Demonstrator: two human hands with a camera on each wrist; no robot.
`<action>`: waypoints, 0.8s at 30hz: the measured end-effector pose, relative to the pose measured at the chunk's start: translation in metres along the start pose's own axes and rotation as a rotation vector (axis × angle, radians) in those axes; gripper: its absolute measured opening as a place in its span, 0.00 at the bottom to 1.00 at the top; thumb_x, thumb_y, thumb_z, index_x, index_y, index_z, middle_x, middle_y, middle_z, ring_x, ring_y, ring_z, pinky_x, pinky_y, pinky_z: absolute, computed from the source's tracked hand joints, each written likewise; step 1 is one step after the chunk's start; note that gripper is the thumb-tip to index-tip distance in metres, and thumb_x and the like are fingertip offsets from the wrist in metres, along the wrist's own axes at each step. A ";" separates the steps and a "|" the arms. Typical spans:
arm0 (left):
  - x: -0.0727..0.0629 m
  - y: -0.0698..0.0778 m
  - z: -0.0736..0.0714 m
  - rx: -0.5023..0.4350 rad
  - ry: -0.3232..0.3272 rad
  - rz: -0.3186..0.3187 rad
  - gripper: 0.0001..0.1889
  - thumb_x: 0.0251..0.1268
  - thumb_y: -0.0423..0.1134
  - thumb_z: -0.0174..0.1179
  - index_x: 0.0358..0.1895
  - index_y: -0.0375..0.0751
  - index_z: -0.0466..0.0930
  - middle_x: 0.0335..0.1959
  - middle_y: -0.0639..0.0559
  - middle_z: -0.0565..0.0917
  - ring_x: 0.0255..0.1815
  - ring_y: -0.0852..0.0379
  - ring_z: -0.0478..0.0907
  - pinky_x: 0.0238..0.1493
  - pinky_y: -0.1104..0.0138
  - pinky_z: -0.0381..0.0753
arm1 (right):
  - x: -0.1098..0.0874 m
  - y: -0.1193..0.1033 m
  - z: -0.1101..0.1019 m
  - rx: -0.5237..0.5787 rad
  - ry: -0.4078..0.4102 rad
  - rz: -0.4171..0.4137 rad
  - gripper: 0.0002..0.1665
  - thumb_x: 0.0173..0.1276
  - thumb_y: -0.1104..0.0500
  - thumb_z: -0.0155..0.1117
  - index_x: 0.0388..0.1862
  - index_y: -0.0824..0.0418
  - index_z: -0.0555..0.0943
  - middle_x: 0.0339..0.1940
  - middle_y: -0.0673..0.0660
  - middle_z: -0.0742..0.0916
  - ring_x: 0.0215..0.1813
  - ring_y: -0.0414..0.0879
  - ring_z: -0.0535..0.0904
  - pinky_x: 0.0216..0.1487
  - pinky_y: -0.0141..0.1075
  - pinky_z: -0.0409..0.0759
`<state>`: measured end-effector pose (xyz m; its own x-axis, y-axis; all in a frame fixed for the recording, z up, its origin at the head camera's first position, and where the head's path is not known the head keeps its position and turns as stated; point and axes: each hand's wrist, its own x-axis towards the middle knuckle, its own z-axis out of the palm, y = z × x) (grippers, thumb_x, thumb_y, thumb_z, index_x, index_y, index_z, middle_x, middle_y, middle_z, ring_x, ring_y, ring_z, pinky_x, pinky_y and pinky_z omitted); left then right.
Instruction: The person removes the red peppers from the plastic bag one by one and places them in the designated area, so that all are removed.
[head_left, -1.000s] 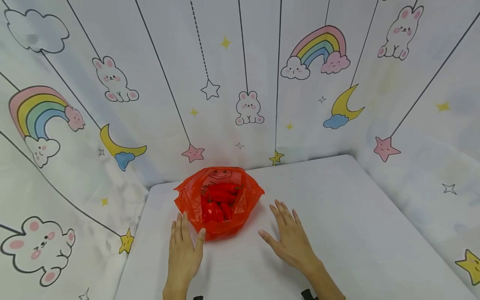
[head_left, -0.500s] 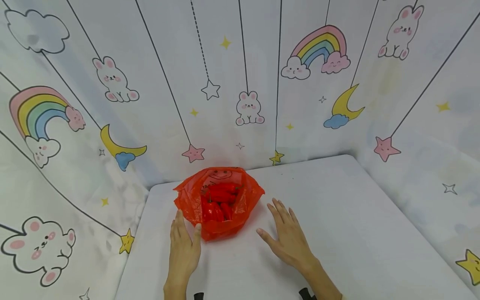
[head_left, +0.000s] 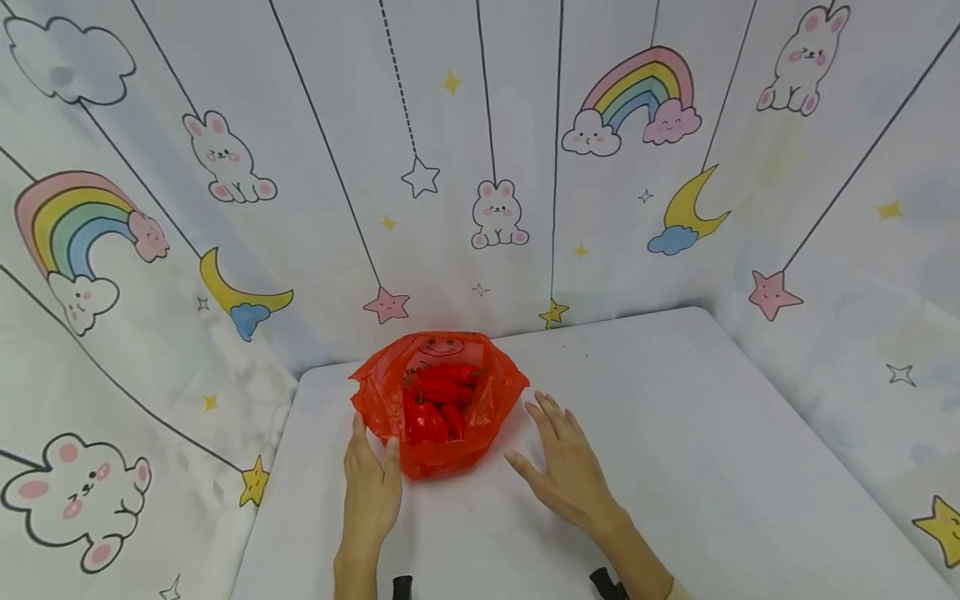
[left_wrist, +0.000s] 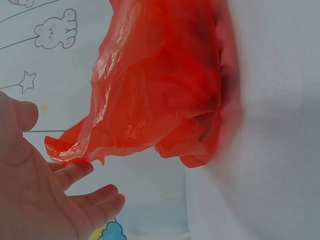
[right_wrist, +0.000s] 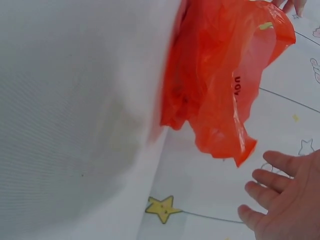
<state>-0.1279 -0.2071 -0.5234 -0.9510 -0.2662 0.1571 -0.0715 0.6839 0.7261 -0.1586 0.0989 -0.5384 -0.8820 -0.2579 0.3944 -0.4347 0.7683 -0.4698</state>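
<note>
A red plastic bag stands with its mouth spread on the white table, and several red peppers lie inside it. Beside the bag's left edge is my left hand, fingers extended and thumb apart; in the left wrist view a fingertip meets the bag's rim, though whether it touches I cannot tell. To the right of the bag hovers my right hand, fingers spread and nothing held. The right wrist view shows a gap between that hand and the bag.
The white table runs back to a wall cloth printed with rabbits, rainbows and stars. The bag sits close to the table's back left edge. Black camera mounts show at both wrists.
My right hand has shifted slightly left toward the bag. My left hand has moved slightly forward and nearer to the bag's left edge. The bag and peppers look the same.
</note>
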 end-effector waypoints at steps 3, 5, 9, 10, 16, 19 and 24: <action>0.003 -0.001 0.001 -0.014 0.005 -0.018 0.43 0.83 0.60 0.43 0.86 0.50 0.29 0.84 0.40 0.51 0.82 0.36 0.50 0.73 0.34 0.61 | 0.002 -0.003 0.000 0.004 -0.008 0.001 0.50 0.73 0.26 0.55 0.84 0.52 0.61 0.86 0.52 0.61 0.85 0.50 0.56 0.81 0.57 0.55; 0.004 -0.002 0.002 -0.021 0.019 -0.021 0.42 0.84 0.57 0.44 0.86 0.49 0.30 0.84 0.40 0.52 0.81 0.36 0.52 0.72 0.34 0.62 | 0.004 -0.005 0.000 0.016 -0.007 0.000 0.50 0.73 0.27 0.57 0.83 0.52 0.62 0.85 0.52 0.62 0.84 0.50 0.56 0.81 0.56 0.56; 0.008 -0.002 0.004 -0.039 0.058 -0.018 0.41 0.84 0.51 0.47 0.86 0.46 0.33 0.81 0.38 0.57 0.77 0.36 0.57 0.69 0.34 0.67 | 0.006 -0.009 0.002 0.036 0.002 0.000 0.49 0.72 0.28 0.59 0.82 0.53 0.64 0.85 0.52 0.64 0.83 0.52 0.59 0.78 0.56 0.62; 0.009 -0.003 0.005 -0.041 0.070 -0.018 0.41 0.84 0.50 0.48 0.86 0.45 0.34 0.80 0.38 0.58 0.75 0.36 0.58 0.68 0.35 0.69 | 0.007 -0.011 0.002 0.046 0.003 0.001 0.49 0.72 0.28 0.59 0.82 0.53 0.65 0.84 0.53 0.64 0.83 0.52 0.59 0.77 0.57 0.63; 0.015 -0.004 0.010 -0.059 0.115 -0.019 0.41 0.83 0.43 0.51 0.86 0.42 0.36 0.76 0.36 0.64 0.69 0.36 0.62 0.63 0.38 0.73 | 0.013 -0.018 0.006 0.084 -0.005 0.002 0.48 0.73 0.27 0.55 0.81 0.53 0.66 0.84 0.51 0.65 0.82 0.51 0.61 0.73 0.57 0.70; 0.017 -0.003 0.012 -0.057 0.119 -0.018 0.41 0.82 0.42 0.51 0.86 0.41 0.36 0.74 0.35 0.65 0.67 0.36 0.63 0.60 0.40 0.75 | 0.016 -0.022 0.010 0.093 -0.012 -0.004 0.48 0.74 0.27 0.55 0.81 0.53 0.66 0.84 0.50 0.64 0.82 0.51 0.61 0.72 0.57 0.71; 0.018 -0.002 0.014 -0.043 0.134 -0.004 0.40 0.81 0.39 0.53 0.85 0.38 0.39 0.74 0.34 0.65 0.62 0.38 0.65 0.57 0.43 0.75 | 0.022 -0.030 0.015 0.109 -0.046 0.002 0.48 0.73 0.25 0.53 0.82 0.51 0.65 0.84 0.49 0.64 0.82 0.51 0.61 0.73 0.56 0.70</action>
<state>-0.1494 -0.2043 -0.5311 -0.9020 -0.3592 0.2394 -0.0600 0.6536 0.7545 -0.1676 0.0615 -0.5275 -0.8891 -0.2853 0.3580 -0.4482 0.7012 -0.5544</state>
